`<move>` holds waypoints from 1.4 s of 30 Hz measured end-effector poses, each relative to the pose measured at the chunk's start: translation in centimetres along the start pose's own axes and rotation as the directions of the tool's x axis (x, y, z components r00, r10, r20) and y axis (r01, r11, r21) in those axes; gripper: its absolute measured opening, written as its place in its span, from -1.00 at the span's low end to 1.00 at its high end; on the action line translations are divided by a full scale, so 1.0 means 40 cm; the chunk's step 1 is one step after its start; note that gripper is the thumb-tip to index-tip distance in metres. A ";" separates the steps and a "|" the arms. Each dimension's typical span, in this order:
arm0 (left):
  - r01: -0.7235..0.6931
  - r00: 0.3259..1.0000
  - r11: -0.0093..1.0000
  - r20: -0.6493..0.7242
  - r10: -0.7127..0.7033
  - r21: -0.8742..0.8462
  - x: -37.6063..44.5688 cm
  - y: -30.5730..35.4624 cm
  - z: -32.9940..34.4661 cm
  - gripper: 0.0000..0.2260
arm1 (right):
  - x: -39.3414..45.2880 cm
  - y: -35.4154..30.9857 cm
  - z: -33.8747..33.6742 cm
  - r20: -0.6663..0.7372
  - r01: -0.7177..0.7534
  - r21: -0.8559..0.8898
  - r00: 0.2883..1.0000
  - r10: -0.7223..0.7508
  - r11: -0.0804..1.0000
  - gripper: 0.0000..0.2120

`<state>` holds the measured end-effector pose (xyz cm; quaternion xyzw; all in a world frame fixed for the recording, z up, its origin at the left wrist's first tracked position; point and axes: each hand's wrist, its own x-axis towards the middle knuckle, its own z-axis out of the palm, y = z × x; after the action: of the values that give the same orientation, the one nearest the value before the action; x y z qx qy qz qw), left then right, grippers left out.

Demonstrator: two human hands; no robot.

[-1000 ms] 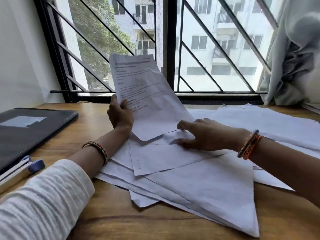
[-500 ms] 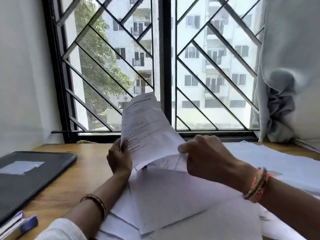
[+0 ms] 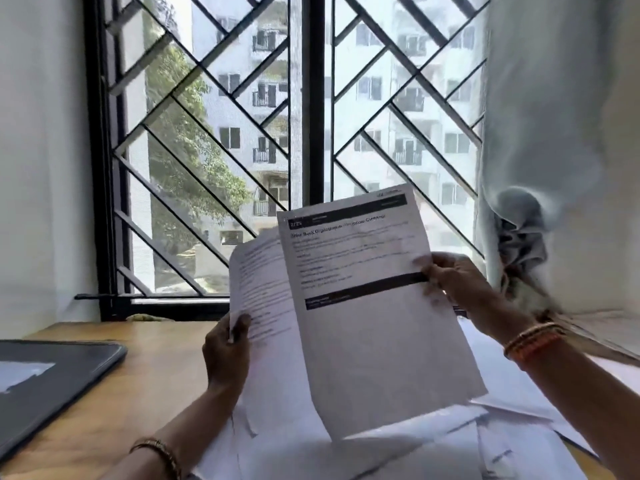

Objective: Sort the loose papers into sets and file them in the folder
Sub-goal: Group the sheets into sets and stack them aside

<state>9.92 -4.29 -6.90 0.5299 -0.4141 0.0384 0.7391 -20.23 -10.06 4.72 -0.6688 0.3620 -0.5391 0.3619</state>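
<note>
A person sits at a wooden desk [image 3: 145, 382] facing a barred window [image 3: 277, 133], holding up two printed sheets, one in each hand.

The right hand [image 3: 457, 282] pinches the right edge of the front sheet [image 3: 374, 306], thumb on the printed face. This sheet stands nearly upright in the air above the desk, long axis running top to bottom and leaning slightly left at the top, printed side toward the person. It is white, with a dark header strip across the top, a bold title line, blurred small text, and a thick black band across its middle; the lower half is blank.

The left hand [image 3: 227, 351] grips the left edge of the second sheet [image 3: 263, 299], which stands just behind and left of the first, partly covered by it, also upright with lines of small print.

Beneath both, loose white papers [image 3: 450, 445] lie spread and overlapping on the desk. A dark flat folder [image 3: 52, 382] rests at the left of the desk. A pale curtain [image 3: 554, 133] hangs bunched on the right.
</note>
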 end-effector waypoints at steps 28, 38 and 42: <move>0.127 0.990 0.991 0.059 -0.125 -0.033 -0.003 -0.019 0.025 -0.78 | -0.005 0.017 -0.094 -0.529 -0.073 -0.743 0.673 -0.517 0.666 -0.63; 0.132 0.990 0.991 0.056 -0.132 0.013 -0.011 0.001 0.015 -0.79 | -0.025 -0.041 -0.141 -0.485 -0.023 -0.805 0.600 -0.636 0.593 -0.64; 0.137 0.987 0.991 0.089 -0.136 -0.005 -0.015 0.009 0.014 -0.84 | 0.002 -0.024 -0.134 -0.504 -0.009 -0.747 0.661 -0.556 0.665 -0.70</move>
<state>9.03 -4.35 -6.97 0.5540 -0.4092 -0.0381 0.7240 -25.40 -10.18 6.45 -0.5473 0.5291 -0.6243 -0.1754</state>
